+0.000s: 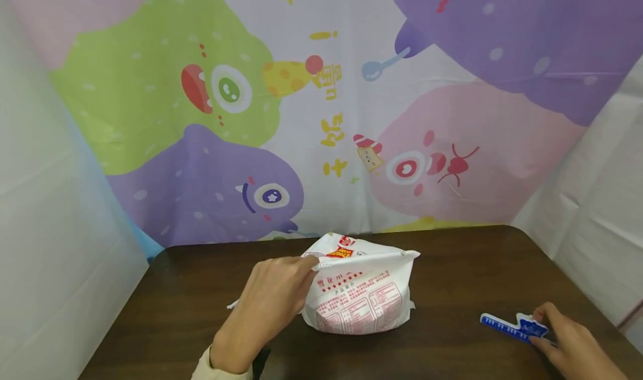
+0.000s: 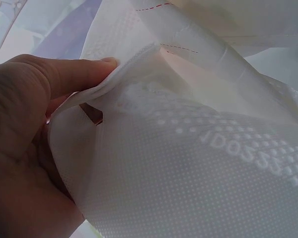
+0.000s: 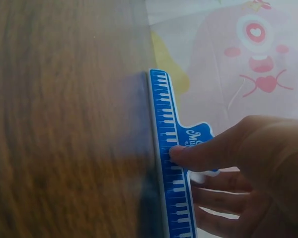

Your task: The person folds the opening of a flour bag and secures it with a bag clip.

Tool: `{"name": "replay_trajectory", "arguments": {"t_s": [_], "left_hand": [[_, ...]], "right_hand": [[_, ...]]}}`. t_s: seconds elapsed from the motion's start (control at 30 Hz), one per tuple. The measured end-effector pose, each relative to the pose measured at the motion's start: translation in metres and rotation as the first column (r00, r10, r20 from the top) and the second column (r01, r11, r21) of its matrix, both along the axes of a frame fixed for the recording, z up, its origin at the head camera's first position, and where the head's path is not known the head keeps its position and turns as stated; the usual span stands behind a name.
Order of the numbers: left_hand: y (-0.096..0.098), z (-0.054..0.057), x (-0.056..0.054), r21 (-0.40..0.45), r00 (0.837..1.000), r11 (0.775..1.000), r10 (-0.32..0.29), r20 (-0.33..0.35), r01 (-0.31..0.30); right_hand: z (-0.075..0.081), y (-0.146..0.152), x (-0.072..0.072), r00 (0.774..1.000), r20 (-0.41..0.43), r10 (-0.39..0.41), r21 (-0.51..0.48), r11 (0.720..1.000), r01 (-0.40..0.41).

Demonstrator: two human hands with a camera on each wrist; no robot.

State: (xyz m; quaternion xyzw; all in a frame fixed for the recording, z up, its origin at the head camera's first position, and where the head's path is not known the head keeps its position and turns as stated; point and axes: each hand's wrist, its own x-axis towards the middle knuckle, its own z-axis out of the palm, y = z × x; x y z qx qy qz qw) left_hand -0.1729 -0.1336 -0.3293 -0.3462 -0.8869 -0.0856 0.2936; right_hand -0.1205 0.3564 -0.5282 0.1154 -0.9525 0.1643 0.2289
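A white flour bag (image 1: 361, 299) with red print stands on the table, its top folded over toward the front. My left hand (image 1: 273, 296) pinches the bag's top left edge. In the left wrist view, the thumb lies on the edge of the embossed white bag (image 2: 188, 163); the fingers behind it are mostly hidden. At the right, well apart from the bag, my right hand (image 1: 575, 338) holds a blue and white clip (image 1: 509, 327). Piano keys are printed along the long clip (image 3: 166, 119) in the right wrist view, with the thumb pressed on it.
The dark brown wooden table (image 1: 452, 279) reaches back to a cartoon-printed cloth (image 1: 326, 201). White cloth sheets (image 1: 45, 201) hang at both sides. A small white corner (image 1: 233, 304) shows left of my left hand.
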Motion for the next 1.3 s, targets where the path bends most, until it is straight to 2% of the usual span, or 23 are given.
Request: {"name": "replay_trajectory", "arguments": {"t_s": [0.13, 0.47, 0.6, 0.73, 0.8, 1.0, 1.1, 1.3], "left_hand": [[0.0, 0.0, 0.0, 0.0, 1.0, 1.0, -0.002, 0.002, 0.002], [0.0, 0.001, -0.001, 0.002, 1.0, 1.0, -0.001, 0.01, 0.001], [-0.001, 0.0, -0.001, 0.005, 1.0, 1.0, -0.003, 0.006, 0.003], [-0.002, -0.001, 0.0, 0.006, 1.0, 1.0, -0.004, 0.008, 0.004], [-0.002, 0.0, 0.0, 0.004, 1.0, 1.0, -0.006, 0.007, 0.006], [-0.002, 0.001, -0.001, 0.006, 1.0, 1.0, -0.008, 0.005, 0.008], [-0.001, 0.001, -0.001, 0.006, 1.0, 1.0, -0.016, 0.006, 0.016], [0.0, -0.001, 0.0, 0.006, 1.0, 1.0, -0.014, 0.009, 0.014]], "right_hand": [[0.0, -0.001, -0.001, 0.999, -0.047, 0.012, 0.011, 1.0, -0.012], [0.006, -0.004, 0.0, 0.998, -0.043, -0.055, 0.031, 0.998, 0.056], [0.012, -0.006, 0.001, 0.993, -0.018, -0.117, -0.015, 0.993, 0.117], [0.021, -0.005, 0.003, 0.977, 0.051, -0.206, -0.073, 0.975, 0.21], [0.026, -0.004, 0.004, 0.969, 0.06, -0.238, -0.088, 0.966, 0.243], [0.031, -0.006, 0.006, 0.964, -0.023, -0.265, -0.124, 0.958, 0.26], [0.032, -0.009, 0.008, 0.962, -0.038, -0.272, -0.134, 0.955, 0.264], [0.039, -0.022, 0.012, 0.981, -0.023, -0.192, -0.164, 0.969, 0.186]]}}
